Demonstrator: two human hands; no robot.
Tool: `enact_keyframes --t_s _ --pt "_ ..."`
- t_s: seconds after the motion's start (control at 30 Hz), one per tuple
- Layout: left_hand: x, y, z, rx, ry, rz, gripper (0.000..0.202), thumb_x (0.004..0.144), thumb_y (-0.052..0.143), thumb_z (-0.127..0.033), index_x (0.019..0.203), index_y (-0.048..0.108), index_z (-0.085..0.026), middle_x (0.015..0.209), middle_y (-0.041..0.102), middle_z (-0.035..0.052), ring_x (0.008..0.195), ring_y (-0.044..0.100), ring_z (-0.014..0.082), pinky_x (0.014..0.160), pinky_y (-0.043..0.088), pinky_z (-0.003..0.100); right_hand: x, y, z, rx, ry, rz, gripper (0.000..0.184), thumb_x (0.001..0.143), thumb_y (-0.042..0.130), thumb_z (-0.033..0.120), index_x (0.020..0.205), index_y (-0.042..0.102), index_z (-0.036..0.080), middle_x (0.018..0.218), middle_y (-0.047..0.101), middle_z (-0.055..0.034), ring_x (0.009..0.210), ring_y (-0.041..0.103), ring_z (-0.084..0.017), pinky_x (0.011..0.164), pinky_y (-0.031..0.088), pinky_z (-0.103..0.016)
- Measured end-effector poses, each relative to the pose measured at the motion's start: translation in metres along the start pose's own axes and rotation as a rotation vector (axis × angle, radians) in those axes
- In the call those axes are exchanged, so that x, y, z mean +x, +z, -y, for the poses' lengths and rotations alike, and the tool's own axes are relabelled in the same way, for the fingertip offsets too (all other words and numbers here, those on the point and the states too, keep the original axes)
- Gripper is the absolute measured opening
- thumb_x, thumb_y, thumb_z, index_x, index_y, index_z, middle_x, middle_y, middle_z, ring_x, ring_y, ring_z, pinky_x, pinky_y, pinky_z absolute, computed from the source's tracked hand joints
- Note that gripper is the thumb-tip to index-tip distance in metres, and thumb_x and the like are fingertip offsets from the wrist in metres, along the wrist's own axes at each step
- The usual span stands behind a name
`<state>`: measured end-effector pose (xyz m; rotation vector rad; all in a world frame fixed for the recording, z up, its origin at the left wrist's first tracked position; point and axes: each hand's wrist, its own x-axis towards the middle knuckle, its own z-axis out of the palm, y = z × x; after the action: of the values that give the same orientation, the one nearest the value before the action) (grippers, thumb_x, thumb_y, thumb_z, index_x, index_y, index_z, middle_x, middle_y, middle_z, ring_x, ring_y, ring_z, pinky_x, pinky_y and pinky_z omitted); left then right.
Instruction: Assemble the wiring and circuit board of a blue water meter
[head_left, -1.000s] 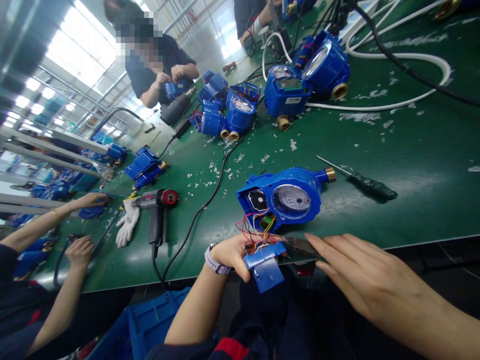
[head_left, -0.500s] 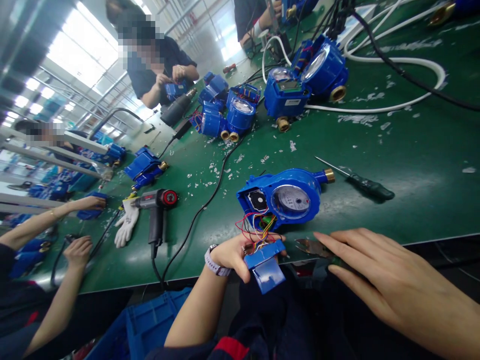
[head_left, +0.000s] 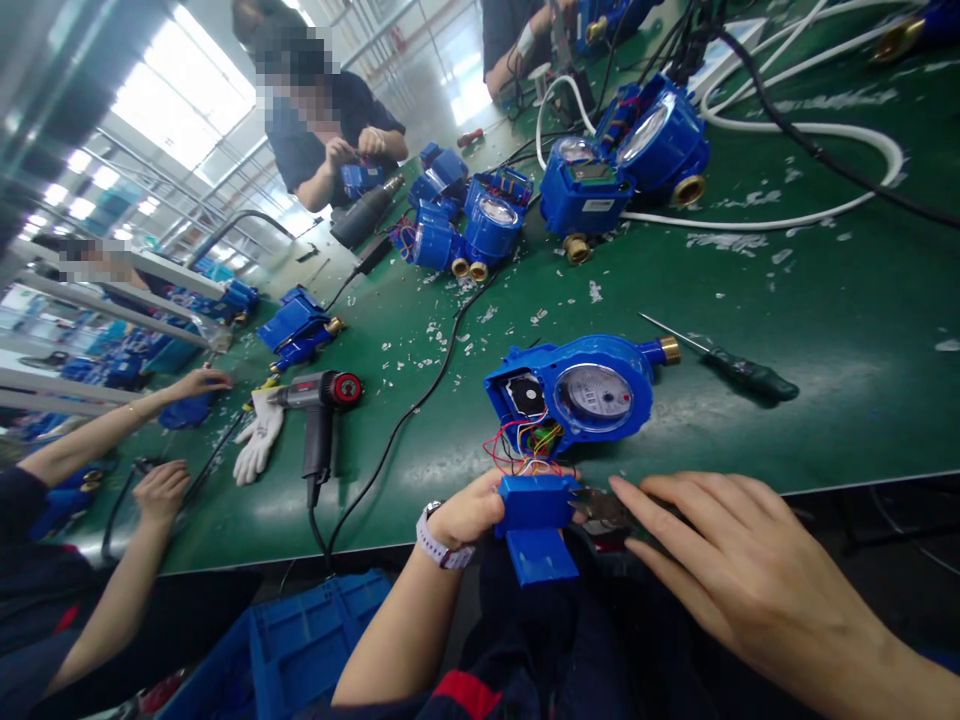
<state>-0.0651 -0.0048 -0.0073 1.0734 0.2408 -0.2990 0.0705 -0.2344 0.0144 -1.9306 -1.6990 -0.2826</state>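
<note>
My left hand (head_left: 471,512), wearing a pale watch, is closed around a blue plastic cover (head_left: 535,503) with a flap hanging open toward me. Red, black, white and yellow wires run from behind the cover into the open compartment of a blue water meter (head_left: 641,400). That meter lies at the table's near edge, its round dial facing up and a brass fitting at its right. In my right hand (head_left: 739,560) is a pair of pliers (head_left: 602,508), mostly hidden by the fingers. Their jaws point left, at the cover's right edge; whether they touch it I cannot tell.
A screwdriver (head_left: 750,375) lies right of the meter. Leftward are a heat gun (head_left: 319,430) and a white glove (head_left: 259,440). Several other meters (head_left: 585,195) and cables stand farther back. A co-worker's hand (head_left: 161,490) is at left; a blue crate (head_left: 300,630) sits below the table.
The cover has turned in my left hand, so its flat blue face now shows. My right hand has brought the pliers leftward, up to the cover's edge.
</note>
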Motion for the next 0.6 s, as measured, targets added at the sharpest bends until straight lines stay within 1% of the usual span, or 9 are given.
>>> enact_keyframes --t_s 0.07,0.13,0.2,0.3,0.43,0.6 --pt "-0.002 0.005 0.005 -0.086 -0.039 -0.038 0.097 0.061 0.069 -0.079 0.130 0.059 -0.013 0.114 0.070 0.0186 0.094 0.070 0.0294 0.082 0.055 0.036 0.001 0.000 0.001 -0.041 -0.011 -0.030 0.025 0.107 0.037 0.013 0.124 0.054 0.005 0.106 0.058 -0.0140 0.088 0.054 -0.030 0.076 0.037 -0.043" --pt "-0.003 0.009 0.010 -0.182 -0.064 -0.059 0.098 0.061 0.068 -0.081 0.128 0.060 -0.011 0.107 0.072 0.0186 0.085 0.071 0.0267 0.077 0.056 0.034 0.002 0.000 0.001 -0.085 -0.026 -0.048 0.024 0.106 0.039 0.011 0.124 0.054 0.005 0.106 0.058 -0.0148 0.088 0.055 -0.031 0.075 0.037 -0.044" --pt "-0.003 0.013 0.014 -0.270 -0.056 -0.052 0.094 0.063 0.065 -0.082 0.121 0.064 -0.008 0.100 0.074 0.0182 0.076 0.072 0.0239 0.073 0.055 0.031 0.002 0.001 0.002 -0.118 -0.034 -0.058 0.024 0.106 0.041 0.010 0.125 0.054 0.006 0.108 0.059 -0.0151 0.089 0.056 -0.031 0.076 0.036 -0.044" --pt "-0.004 0.015 0.018 -0.358 -0.031 -0.055 0.087 0.068 0.062 -0.080 0.115 0.065 -0.006 0.094 0.075 0.0168 0.073 0.072 0.0218 0.069 0.055 0.029 0.004 0.001 0.003 -0.126 -0.041 -0.046 0.025 0.106 0.040 0.009 0.126 0.054 0.007 0.108 0.060 -0.0146 0.090 0.057 -0.031 0.076 0.037 -0.044" --pt "-0.005 0.017 0.018 -0.368 -0.037 -0.134 0.084 0.068 0.067 -0.077 0.111 0.066 -0.006 0.091 0.075 0.0162 0.072 0.072 0.0216 0.069 0.056 0.029 0.008 -0.003 0.004 -0.155 -0.067 -0.026 0.027 0.104 0.037 0.007 0.126 0.053 0.007 0.107 0.060 -0.0146 0.089 0.057 -0.030 0.076 0.037 -0.044" --pt "-0.006 0.019 0.015 -0.328 -0.059 -0.164 0.085 0.063 0.069 -0.078 0.107 0.067 -0.006 0.088 0.075 0.0148 0.071 0.070 0.0211 0.070 0.055 0.029 0.013 -0.008 0.004 -0.220 -0.094 0.001 0.031 0.099 0.037 0.003 0.126 0.052 0.005 0.104 0.060 -0.0148 0.088 0.056 -0.032 0.074 0.038 -0.044"
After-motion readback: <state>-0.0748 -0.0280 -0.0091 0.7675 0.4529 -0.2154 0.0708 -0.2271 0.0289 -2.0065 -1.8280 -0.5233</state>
